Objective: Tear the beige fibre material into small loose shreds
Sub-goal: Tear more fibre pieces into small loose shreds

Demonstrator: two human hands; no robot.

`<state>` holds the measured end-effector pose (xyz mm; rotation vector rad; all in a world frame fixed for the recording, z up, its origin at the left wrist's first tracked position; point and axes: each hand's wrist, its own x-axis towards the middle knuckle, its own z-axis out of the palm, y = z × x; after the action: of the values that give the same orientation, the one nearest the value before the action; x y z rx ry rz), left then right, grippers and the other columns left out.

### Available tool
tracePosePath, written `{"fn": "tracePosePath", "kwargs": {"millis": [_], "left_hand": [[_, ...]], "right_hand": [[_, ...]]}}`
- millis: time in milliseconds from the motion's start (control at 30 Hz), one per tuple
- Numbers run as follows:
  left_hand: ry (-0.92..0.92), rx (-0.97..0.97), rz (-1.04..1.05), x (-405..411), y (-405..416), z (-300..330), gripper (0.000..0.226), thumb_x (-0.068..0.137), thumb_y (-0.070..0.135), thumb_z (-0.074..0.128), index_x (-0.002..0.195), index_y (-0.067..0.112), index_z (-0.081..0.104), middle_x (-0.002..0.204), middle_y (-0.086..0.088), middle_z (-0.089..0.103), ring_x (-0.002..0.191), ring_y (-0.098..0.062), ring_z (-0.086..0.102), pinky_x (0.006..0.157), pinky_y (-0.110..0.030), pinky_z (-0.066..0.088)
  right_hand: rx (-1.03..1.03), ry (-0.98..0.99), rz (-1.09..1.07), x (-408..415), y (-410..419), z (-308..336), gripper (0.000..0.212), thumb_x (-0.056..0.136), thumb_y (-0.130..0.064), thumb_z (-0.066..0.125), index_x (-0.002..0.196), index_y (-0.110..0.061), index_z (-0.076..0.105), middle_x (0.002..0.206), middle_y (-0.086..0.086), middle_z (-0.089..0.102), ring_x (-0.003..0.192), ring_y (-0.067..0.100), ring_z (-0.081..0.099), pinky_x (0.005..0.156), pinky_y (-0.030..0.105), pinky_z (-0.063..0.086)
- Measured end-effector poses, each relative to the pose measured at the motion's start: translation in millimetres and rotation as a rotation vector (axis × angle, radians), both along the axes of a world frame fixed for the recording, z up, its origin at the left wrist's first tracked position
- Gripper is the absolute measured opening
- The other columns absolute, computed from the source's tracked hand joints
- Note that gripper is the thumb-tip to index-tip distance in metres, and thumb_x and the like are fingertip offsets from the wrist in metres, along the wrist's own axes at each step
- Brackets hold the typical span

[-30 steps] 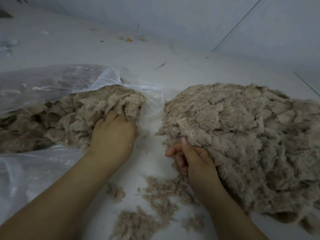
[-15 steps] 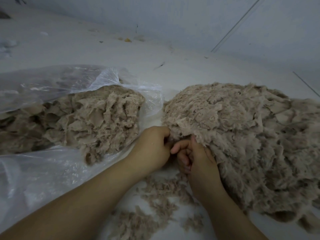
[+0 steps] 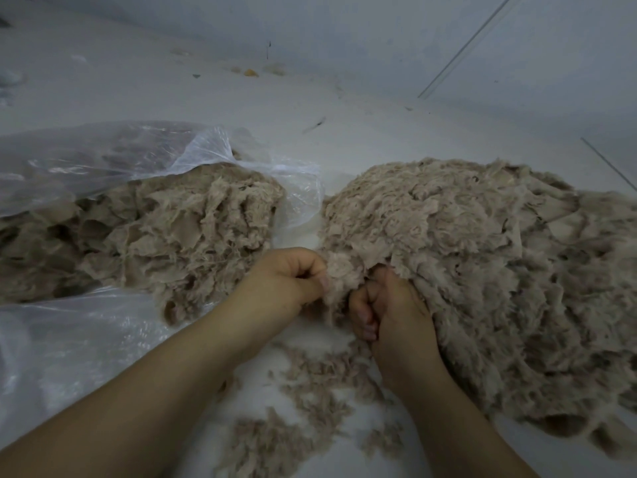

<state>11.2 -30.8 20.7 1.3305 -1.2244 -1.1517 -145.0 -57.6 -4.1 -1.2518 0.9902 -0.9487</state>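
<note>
While your left hand (image 3: 293,281) and right hand (image 3: 386,305) both pinch one tuft (image 3: 344,270) at the near edge of the beige fibre heap (image 3: 482,270), pull them apart gently, keeping shreds small.

No text, label, brand, number or sign can be read anywhere in this view.

One head cam, wide-angle, looks fwd & down, close over pale grey floor (image 3: 344,139); grey wall (image 3: 379,36) at top edge. No 2nd view.
</note>
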Motion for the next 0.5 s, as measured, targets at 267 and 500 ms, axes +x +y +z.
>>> {"fn": "tracePosePath", "kwargs": {"millis": [267, 500], "left_hand": [[0.185, 0.045, 0.074, -16, -5, -2, 0.011, 0.089, 0.005, 0.066, 0.085, 0.005, 0.055, 0.068, -0.007, 0.063, 0.055, -0.016, 0.059, 0.053, -0.026, 0.048], [0.134, 0.0, 0.145, -16, -7, -7, 0.013, 0.089, 0.005, 0.066, 0.08, -0.005, 0.068, 0.069, -0.018, 0.06, 0.061, -0.022, 0.049, 0.057, -0.029, 0.041]], "right_hand": [[0.017, -0.05, 0.039, -1, -2, -5, 0.055, 0.089, -0.055, 0.029, 0.051, -0.018, 0.044, 0.048, 0.005, 0.028, 0.043, 0.015, 0.019, 0.042, 0.027, 0.017], [-0.009, -0.075, 0.067, 0, -3, -7, 0.061, 0.085, -0.062, 0.035, 0.063, -0.008, 0.051, 0.054, 0.011, 0.024, 0.044, 0.017, 0.016, 0.041, 0.025, 0.018]]}}
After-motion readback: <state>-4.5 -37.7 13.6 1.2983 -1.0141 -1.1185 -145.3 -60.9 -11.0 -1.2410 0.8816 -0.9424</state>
